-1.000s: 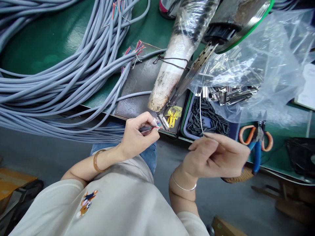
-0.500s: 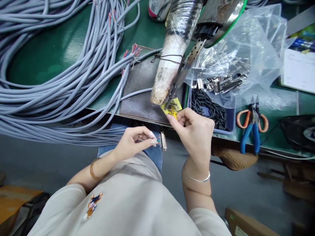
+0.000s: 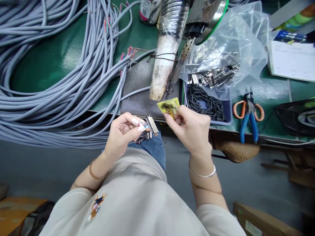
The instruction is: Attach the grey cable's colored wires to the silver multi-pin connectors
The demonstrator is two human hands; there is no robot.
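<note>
My left hand is closed in a pinch on the thin coloured wires of a cable, right behind a metal D-sub connector with rows of pins. My right hand grips a yellow sponge with a dark, scorched patch between thumb and fingers. Just above the sponge, the soldering iron points downward, its tip close to the sponge's upper edge; whether they touch I cannot tell. Beside the iron hangs a plastic-wrapped tube with a stained end.
Grey cables cover the left of the green bench. A dark metal plate lies under the tube. To the right are a blue tray of black sleeves, a clear bag with connectors, blue-handled pliers and a white paper.
My left hand has raised the connector toward the bench edge. The sponge, earlier against the iron's tip, has dropped slightly away and turned its scorched face into view. The camera view has shifted a little.
</note>
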